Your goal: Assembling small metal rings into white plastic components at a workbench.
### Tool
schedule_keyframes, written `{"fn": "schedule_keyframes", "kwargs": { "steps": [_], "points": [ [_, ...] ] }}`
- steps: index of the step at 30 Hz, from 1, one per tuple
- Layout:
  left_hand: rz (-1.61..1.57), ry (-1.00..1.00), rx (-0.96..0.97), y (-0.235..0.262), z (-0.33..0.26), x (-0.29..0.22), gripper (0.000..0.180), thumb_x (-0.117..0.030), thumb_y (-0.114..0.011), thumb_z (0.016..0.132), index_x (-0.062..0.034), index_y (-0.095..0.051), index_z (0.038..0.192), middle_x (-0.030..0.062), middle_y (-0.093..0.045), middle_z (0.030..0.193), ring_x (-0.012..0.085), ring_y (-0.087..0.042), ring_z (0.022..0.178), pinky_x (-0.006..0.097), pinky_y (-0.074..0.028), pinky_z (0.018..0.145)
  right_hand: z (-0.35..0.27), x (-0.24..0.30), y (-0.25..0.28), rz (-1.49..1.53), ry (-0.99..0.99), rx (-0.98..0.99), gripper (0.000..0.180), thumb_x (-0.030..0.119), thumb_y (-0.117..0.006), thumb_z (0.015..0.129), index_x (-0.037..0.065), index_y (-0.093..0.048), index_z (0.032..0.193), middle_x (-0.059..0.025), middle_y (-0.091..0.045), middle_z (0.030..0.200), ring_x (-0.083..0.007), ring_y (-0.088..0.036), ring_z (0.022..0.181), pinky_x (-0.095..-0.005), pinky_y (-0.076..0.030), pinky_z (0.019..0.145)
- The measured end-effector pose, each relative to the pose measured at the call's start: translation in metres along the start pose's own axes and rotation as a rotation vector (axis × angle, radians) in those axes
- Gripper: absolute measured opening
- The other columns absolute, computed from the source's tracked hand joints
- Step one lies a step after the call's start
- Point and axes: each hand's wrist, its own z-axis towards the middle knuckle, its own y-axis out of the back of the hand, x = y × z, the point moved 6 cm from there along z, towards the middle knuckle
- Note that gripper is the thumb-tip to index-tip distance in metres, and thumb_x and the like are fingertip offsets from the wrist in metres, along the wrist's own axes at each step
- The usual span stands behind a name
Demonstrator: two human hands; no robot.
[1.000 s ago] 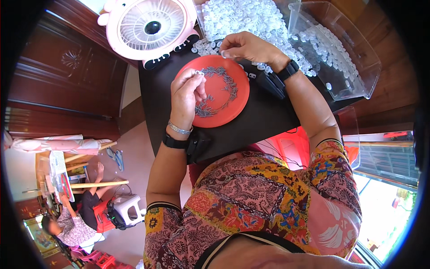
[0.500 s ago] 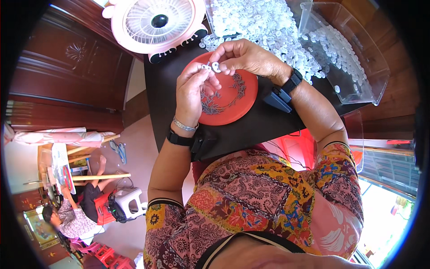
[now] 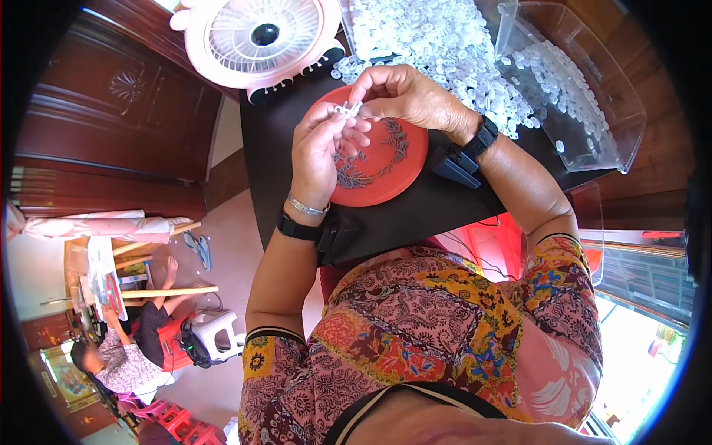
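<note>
Over the red plate (image 3: 397, 178), my two hands meet fingertip to fingertip. My left hand (image 3: 317, 152) pinches a small white plastic piece (image 3: 343, 110) with holes in it. With thumb and forefinger, my right hand (image 3: 419, 100) grips another small white piece (image 3: 356, 109), tilted against the first. Whether the two pieces are joined cannot be made out. Below the hands, many thin grey pins, perhaps nails or screws (image 3: 397, 141), lie in a loose ring on the plate. Part of them is hidden by my left hand.
A big heap of white plastic pieces (image 3: 423, 33) covers the far side of the black table (image 3: 271, 156). To its right stands a clear bin (image 3: 627, 141) holding more. A pink fan (image 3: 330, 22) stands far left. At the left, another person (image 3: 130, 363) sits near red stools (image 3: 174, 423).
The white piece in my right hand has turned from face-on to edge-on and moved slightly left against the left hand's piece. Both hands stay over the plate.
</note>
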Motion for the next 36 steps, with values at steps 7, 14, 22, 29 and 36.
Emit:
{"fn": "schedule_keyframes", "kwargs": {
  "steps": [7,14,22,29,36],
  "points": [
    [-0.006,0.008,-0.005,0.0,-0.001,0.0,0.02,-0.019,-0.043,0.092,-0.0026,-0.054,0.091,0.0141,-0.065,0.086,0.0176,-0.062,0.068,0.023,-0.045,0.057,-0.001,-0.003,0.002,0.012,-0.061,-0.027,0.015,0.002,-0.063,0.086,0.001,-0.066,0.1,-0.0026,-0.066,0.09,-0.0075,-0.06,0.084,-0.0219,-0.05,0.077],
    [0.041,-0.063,-0.036,0.002,-0.001,0.001,0.02,-0.017,-0.046,0.091,-0.0009,-0.057,0.09,0.0121,-0.065,0.085,0.0152,-0.061,0.069,0.023,-0.045,0.059,0.0,-0.002,0.002,-0.041,-0.039,0.015,0.013,0.003,-0.066,0.083,0.001,-0.066,0.096,-0.0036,-0.066,0.09,-0.0087,-0.061,0.082,-0.0223,-0.05,0.076],
    [0.118,-0.08,-0.042,0.001,0.001,0.002,0.021,-0.017,-0.049,0.09,0.0001,-0.059,0.085,0.0101,-0.064,0.082,0.0128,-0.059,0.068,0.023,-0.045,0.06,-0.002,-0.012,0.003,0.005,-0.147,-0.018,0.018,0.005,-0.069,0.08,0.001,-0.063,0.096,-0.0021,-0.063,0.084,-0.0078,-0.06,0.076,-0.0209,-0.049,0.071],
    [0.113,-0.068,-0.06,-0.001,0.0,0.001,0.019,-0.016,-0.05,0.089,0.0001,-0.059,0.083,0.0094,-0.064,0.081,0.0126,-0.059,0.066,0.023,-0.045,0.059,-0.003,-0.011,0.002,-0.031,-0.216,-0.024,0.019,0.011,-0.067,0.084,0.002,-0.063,0.1,-0.0014,-0.064,0.084,-0.007,-0.06,0.073,-0.0203,-0.049,0.065],
    [0.205,-0.035,-0.157,0.006,-0.001,0.002,0.017,-0.017,-0.052,0.087,-0.0034,-0.057,0.077,0.0017,-0.056,0.063,0.0075,-0.051,0.052,0.019,-0.038,0.048,-0.002,-0.008,0.011,0.073,-0.141,-0.09,0.02,0.014,-0.065,0.087,0.002,-0.064,0.102,-0.0028,-0.066,0.087,-0.0072,-0.061,0.073,-0.0198,-0.05,0.065]
  ]
}}
